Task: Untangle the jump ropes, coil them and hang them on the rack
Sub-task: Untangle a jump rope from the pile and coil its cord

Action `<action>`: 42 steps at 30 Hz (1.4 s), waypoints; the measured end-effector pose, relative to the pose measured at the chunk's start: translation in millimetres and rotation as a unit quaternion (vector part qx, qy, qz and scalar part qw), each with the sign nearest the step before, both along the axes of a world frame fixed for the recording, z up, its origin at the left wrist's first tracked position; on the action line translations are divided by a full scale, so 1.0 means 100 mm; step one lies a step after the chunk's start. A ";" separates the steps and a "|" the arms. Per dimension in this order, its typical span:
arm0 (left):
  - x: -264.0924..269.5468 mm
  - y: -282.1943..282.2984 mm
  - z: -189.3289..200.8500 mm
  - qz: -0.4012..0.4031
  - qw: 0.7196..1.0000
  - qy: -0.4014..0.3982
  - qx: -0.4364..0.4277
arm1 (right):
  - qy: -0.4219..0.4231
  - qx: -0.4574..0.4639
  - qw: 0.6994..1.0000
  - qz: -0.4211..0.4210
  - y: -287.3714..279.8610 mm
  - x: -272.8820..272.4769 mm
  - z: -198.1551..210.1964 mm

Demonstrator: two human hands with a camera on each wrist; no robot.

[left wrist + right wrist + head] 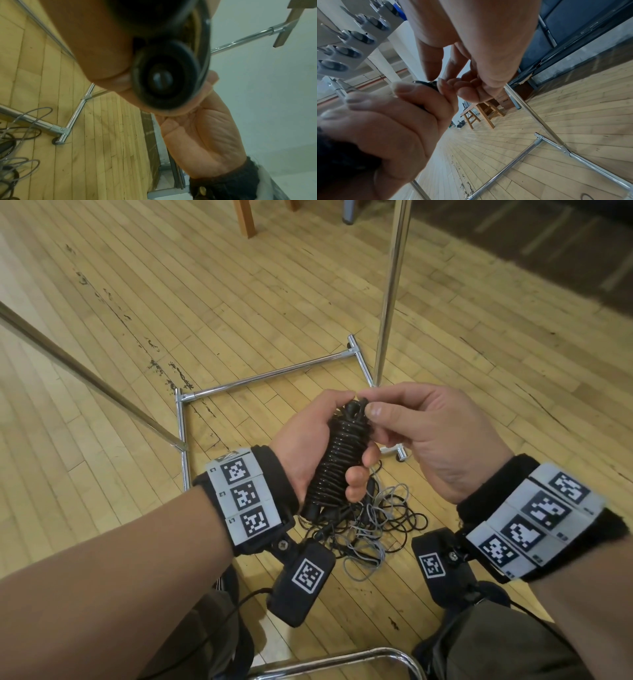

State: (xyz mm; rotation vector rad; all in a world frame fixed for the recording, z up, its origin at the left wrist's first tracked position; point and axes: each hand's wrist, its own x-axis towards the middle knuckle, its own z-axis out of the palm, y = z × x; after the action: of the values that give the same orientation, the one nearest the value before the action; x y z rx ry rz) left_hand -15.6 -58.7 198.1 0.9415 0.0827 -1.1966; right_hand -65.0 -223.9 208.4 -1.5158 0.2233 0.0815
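One black rope bundle (pixel 337 460) looks coiled tight around its handles, not yet hung. Left hand (pixel 308 446) wraps fingers and thumb round the bundle's middle; right hand (pixel 435 436) pinches the cord end at the bundle's top, likely tucking it. Below on the floor, tangled pile (pixel 373 525) of black and grey ropes remains. Beyond, rack (pixel 388 292) pole stands bare as far as visible

Tightly coiled black jump rope (pixel 337 460), near-upright

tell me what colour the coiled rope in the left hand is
Black, best seen in the head view: the coiled rope is gripped by the left hand.
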 end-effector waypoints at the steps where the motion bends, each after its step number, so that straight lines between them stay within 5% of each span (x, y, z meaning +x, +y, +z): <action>1: 0.00 0.00 0.00 0.000 1.000 -0.003 0.003 | -0.001 -0.001 1.000 0.000 0.00 0.00 0.01; 13: -0.01 -0.02 0.04 0.005 1.000 -0.022 0.005 | 0.005 -0.027 0.999 -0.045 0.07 -0.02 -0.01; 17: 0.01 -0.04 0.06 0.051 0.997 -0.033 0.051 | -0.072 -0.114 0.988 -0.076 0.10 -0.04 0.08; 22: -0.01 -0.07 0.01 0.100 0.982 -0.101 0.125 | -0.054 -0.180 0.979 -0.081 0.19 -0.09 0.05; 27: -0.02 -0.08 -0.03 0.116 0.949 -0.207 0.208 | -0.029 -0.142 0.983 -0.110 0.20 -0.08 0.00; 33: -0.05 -0.13 -0.07 0.069 0.869 -0.373 0.318 | -0.003 -0.089 0.986 -0.142 0.24 -0.06 -0.09; 42: -0.07 -0.14 -0.07 0.066 0.834 -0.422 0.348 | -0.005 -0.087 0.989 -0.119 0.21 -0.03 -0.10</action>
State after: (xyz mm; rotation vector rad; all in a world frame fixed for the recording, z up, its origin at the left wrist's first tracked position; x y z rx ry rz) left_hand -23.0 -72.9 190.8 2.0110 -0.1382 -0.5107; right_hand -67.9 -202.6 198.1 -1.6519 0.4104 -0.1383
